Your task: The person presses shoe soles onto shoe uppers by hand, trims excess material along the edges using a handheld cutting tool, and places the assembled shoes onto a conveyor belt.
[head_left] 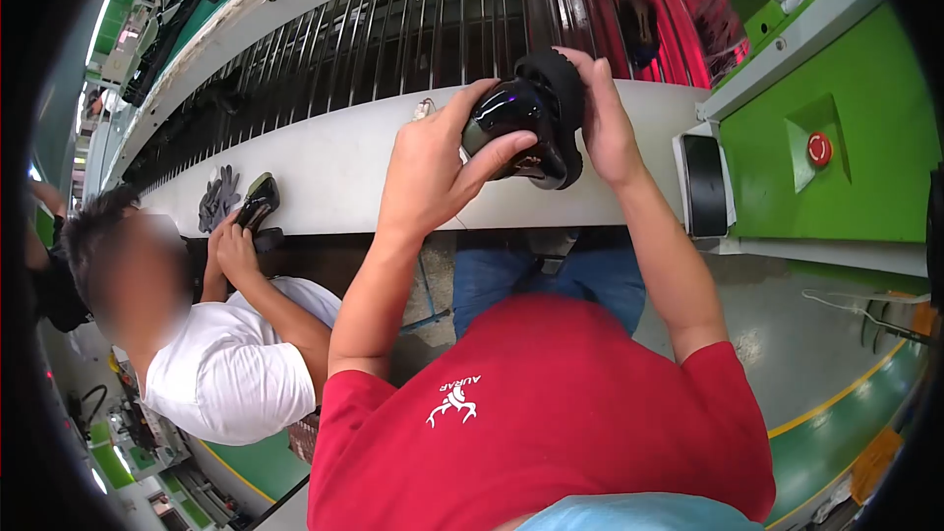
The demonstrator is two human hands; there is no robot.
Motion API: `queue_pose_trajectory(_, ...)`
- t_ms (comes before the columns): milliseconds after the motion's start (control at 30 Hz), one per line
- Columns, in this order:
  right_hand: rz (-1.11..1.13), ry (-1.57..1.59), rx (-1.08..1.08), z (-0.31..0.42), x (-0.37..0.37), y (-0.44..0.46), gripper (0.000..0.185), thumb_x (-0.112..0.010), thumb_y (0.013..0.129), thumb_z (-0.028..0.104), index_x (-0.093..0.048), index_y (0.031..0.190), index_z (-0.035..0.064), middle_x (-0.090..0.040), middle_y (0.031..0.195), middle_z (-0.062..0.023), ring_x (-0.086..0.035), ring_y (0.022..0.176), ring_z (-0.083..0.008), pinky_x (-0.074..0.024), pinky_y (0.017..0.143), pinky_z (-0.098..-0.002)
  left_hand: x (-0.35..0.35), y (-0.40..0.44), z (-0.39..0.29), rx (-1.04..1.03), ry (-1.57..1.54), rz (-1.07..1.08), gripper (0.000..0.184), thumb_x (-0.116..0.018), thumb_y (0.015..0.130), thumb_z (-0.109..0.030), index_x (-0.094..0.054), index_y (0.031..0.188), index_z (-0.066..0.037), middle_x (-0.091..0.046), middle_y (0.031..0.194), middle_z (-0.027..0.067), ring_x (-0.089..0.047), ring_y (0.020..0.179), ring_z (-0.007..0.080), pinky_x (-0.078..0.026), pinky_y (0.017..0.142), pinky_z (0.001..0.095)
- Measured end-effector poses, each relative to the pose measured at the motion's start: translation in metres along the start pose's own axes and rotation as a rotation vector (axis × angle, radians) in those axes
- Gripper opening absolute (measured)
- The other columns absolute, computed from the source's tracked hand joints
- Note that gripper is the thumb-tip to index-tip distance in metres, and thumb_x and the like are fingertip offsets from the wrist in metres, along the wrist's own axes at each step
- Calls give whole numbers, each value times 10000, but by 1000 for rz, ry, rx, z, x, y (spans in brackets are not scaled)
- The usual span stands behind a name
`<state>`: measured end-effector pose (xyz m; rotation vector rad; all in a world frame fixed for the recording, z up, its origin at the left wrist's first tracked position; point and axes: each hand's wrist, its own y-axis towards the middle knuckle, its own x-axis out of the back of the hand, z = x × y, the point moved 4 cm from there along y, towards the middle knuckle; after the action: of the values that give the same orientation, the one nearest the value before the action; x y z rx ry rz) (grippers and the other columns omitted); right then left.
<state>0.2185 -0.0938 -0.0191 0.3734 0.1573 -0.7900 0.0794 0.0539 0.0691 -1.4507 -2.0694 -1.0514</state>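
Head view is showing a glossy black shoe (529, 120) above the white ledge (339, 143), its long axis running roughly crosswise to it; the left hand (428, 159) is clasping the shoe, the right hand (610, 126) is meeting its sole (564, 103), grip unclear.

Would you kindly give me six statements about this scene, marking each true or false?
1. The left hand holds a black shoe. True.
2. The red button is on the white ledge. False: it is on the green panel.
3. The right hand is at the sole. True.
4. The co-worker's hands wear the gray gloves. False: the gloves lie on the ledge.
5. Those hands are at another shoe. True.
6. The wearer's shirt is blue. False: it is red.
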Motion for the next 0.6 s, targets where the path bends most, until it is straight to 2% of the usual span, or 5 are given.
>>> queue_pose_trajectory(33, -16, 25, -1, 4, -5, 3, 745, -235, 1202, 614, -608, 1447, 18, -704, 1334, -103, -671, 1254, -196, -499, 1141, -371, 1, 2, -2, 17, 33, 38, 650, -889, 955, -399, -690, 1376, 54, -821, 992, 223, -837, 921, 322, -621, 817, 381)
queue_pose_trajectory(167, 38, 125, -59, 1, -9, 8, 714, -240, 1204, 596, -652, 1326, 26, -716, 1160, -81, -702, 1067, -161, -565, 999, -327, 2, 11, -10, 38, 133, 178, 659, -818, 1005, -480, -693, 1344, 71, -799, 860, 209, -820, 792, 322, -606, 735, 385)
queue_pose_trajectory(467, -31, 136, -1, 3, -1, 7, 619, -281, 1198, 498, -670, 1260, 20, -716, 1149, -82, -687, 1058, -167, -555, 1002, -331, -4, 27, -14, 17, 198, 278, 623, -750, 1063, -467, -685, 1309, 101, -752, 761, 200, -782, 683, 313, -580, 664, 394)
queue_pose_trajectory(567, -109, 376, -126, 1, -1, 5, 606, -275, 1188, 461, -677, 1249, 12, -717, 1138, -86, -683, 1055, -171, -544, 1006, -334, -3, 33, -18, 51, 206, 334, 620, -741, 1071, -468, -681, 1295, 107, -738, 734, 201, -769, 642, 304, -570, 632, 393)
queue_pose_trajectory(600, -93, 276, -75, 3, -1, 6, 609, -272, 1187, 462, -676, 1251, 11, -717, 1132, -86, -682, 1053, -171, -541, 1005, -334, -3, 35, -19, 58, 225, 358, 618, -739, 1073, -468, -681, 1292, 107, -734, 724, 200, -766, 632, 300, -566, 623, 393)
